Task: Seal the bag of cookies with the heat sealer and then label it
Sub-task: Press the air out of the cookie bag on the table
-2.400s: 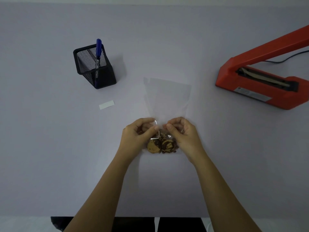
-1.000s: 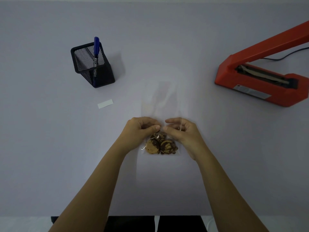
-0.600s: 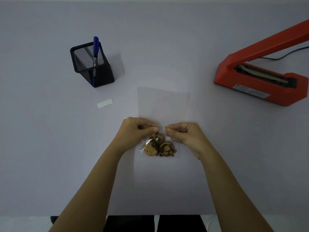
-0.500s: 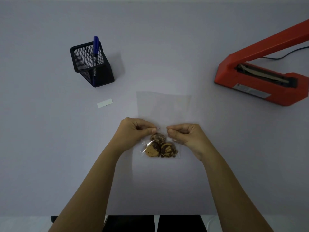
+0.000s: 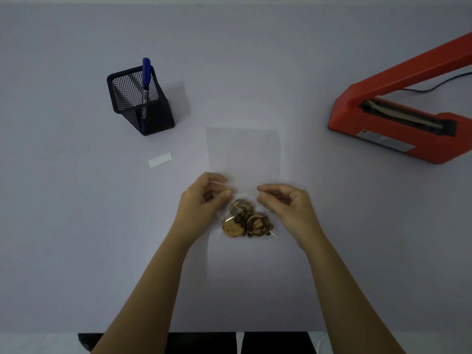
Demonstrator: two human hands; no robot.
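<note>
While cookies [image 5: 245, 222] sat in the bag [image 5: 244, 152], my left hand [image 5: 204, 203] pinched its film left of them | right hand [image 5: 284, 204] pinched it opposite, fingers [image 5: 268, 188] curled.

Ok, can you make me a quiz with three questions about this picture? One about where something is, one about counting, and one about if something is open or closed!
1. Where is the blue pen?
A) standing in the black mesh cup
B) lying flat
C) in a drawer

2. How many cookies are in the clear bag?
A) one
B) three
C) six

3. How is the arm of the red heat sealer set?
A) raised
B) pressed down
C) snapped off

Answers:
1 A, the pen stands upright inside the cup.
2 B, three round cookies show at the bag's near end.
3 A, the arm slants up off the base.
</note>
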